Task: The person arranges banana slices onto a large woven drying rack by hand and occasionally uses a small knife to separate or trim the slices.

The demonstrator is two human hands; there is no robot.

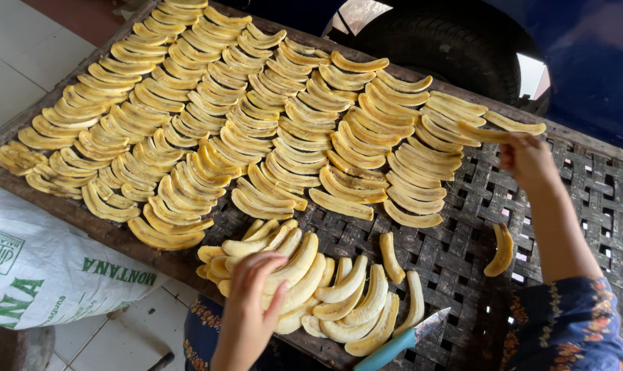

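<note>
Outdoors, beside a black vehicle tyre (455, 48) and a dark blue vehicle body (586, 62), a dark woven lattice drying rack (586, 199) serves as the surface, standing over pale floor tiles (9, 62). Rows of thin yellow banana slices (256, 130) lie overlapping across most of the rack, from its far left corner to past the middle — the right part is bare weave. At the near edge sits a loose pile of peeled whole bananas (325, 288), with a single peeled banana (501, 251) lying apart to the right.

The left hand (253, 302) rests on the left side of the pile, its fingers (273, 264) curled around one of the peeled bananas. The right hand (527, 159) reaches to the end of the slice rows, its fingers pinched together on one long banana slice (483, 132) held at the edge of the last row.

A knife with a turquoise handle (394, 347) lies at the rack's near edge, just beside the pile. A white woven sack with green print (43, 268) sits at the lower left.
</note>
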